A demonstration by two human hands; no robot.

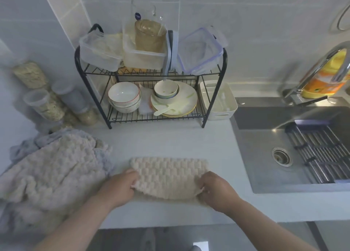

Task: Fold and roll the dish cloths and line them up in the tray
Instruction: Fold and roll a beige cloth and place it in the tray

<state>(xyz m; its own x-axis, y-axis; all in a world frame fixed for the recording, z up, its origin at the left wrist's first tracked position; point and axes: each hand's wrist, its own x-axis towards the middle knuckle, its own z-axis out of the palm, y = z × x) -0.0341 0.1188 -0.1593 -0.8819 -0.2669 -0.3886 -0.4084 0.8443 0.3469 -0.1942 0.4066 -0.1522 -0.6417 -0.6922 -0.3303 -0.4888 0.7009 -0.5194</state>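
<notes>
A cream, bumpy dish cloth [168, 176] lies flat on the white counter in front of me, its near edge lifted and curled over. My left hand [118, 188] pinches that near edge at the cloth's left end. At the right end my right hand [217, 191] grips the same edge. A loose pile of cream and grey dish cloths [51, 173] sits at the left. The white tray [217, 101] stands at the back, to the right of the dish rack, with nothing visible in it.
A black wire dish rack [151, 87] with bowls, plates and plastic boxes stands behind the cloth. Jars of grain [47, 103] stand at the back left. To the right are a steel sink [295, 152], its tap [322, 68] and a roll-up drying rack [320, 154].
</notes>
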